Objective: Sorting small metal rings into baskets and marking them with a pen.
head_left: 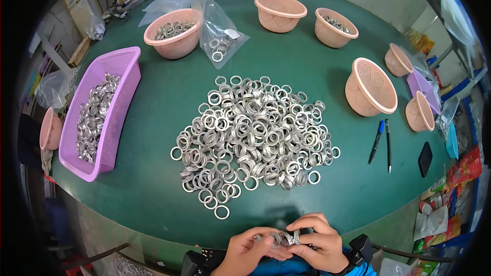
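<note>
At the table's near edge my two hands come together over several silver metal rings. My left hand [250, 249] is closed around a few of the rings [276, 239], its fingers curled under them. With thumb and fingers, my right hand [319, 243] pinches a ring [296, 236] at the right end of this group. Just beyond my hands spreads a large heap of similar metal rings [255, 133], piled loosely on the green table [169, 97]. One single ring [221, 212] lies at the heap's near edge.
A purple basket [123, 107] with metal pieces stands at left. Peach bowls with rings [171, 48] [332, 36] and a clear bag [220, 25] sit at the back. An upright peach basket [369, 94], pens [377, 140] and a black flat object [425, 159] are at right.
</note>
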A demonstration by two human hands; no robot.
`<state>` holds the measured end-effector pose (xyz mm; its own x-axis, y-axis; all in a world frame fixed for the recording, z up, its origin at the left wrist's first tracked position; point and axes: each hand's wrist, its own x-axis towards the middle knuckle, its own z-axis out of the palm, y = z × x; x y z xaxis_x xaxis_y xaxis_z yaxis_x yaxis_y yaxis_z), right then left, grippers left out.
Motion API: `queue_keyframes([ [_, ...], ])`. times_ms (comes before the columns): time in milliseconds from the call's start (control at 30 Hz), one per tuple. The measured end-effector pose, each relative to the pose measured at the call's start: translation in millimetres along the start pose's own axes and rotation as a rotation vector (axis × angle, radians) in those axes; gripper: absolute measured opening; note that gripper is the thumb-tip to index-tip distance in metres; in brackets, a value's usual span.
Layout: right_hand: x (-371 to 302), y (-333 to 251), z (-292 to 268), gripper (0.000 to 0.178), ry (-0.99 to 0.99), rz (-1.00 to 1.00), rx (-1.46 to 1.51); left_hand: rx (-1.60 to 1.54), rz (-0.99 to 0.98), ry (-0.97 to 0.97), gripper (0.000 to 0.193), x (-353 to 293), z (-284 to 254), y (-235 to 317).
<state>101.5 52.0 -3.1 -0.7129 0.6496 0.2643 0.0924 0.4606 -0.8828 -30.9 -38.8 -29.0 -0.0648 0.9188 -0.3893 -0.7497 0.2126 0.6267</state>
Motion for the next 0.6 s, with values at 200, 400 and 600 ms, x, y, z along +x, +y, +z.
queue_keyframes([
  [200,-0.8,-0.9,2.8,0.015,0.174,0.37,0.534,-0.147,-0.05,0.024,0.023,-0.2,-9.4,3.6],
  [400,2.3,-5.4,-9.2,0.004,0.052,0.279,0.458,-0.078,-0.028,-0.058,0.017,4.0,1.5,16.0],
  [600,19.4,-16.8,-9.1,0.007,0.097,0.459,0.661,1.087,0.659,0.062,0.014,6.7,28.2,27.8],
])
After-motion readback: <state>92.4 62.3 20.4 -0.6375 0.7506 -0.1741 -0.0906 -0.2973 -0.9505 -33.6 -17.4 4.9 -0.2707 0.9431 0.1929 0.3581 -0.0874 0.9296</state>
